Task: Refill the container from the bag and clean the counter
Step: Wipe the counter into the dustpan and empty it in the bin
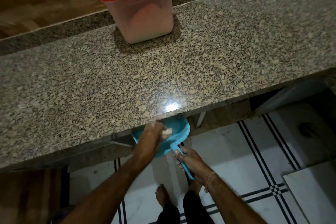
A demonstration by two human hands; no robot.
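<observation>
- My right hand (pixel 189 160) is closed around the handle of the blue dustpan (pixel 174 132); the pan sits just below the counter's front edge, its mouth tucked under the lip.
- My left hand (pixel 154 132) rests at that same edge, directly over the pan; fingers curled loosely, holding nothing I can make out; a pale smear lies at the fingertips.
- The counter (pixel 127 78) is speckled granite; a bright glare spot sits near the edge.
- The container (pixel 140 5) stands upright at the counter's rear, red lid on, pale powder visible inside; well apart from both hands.
</observation>
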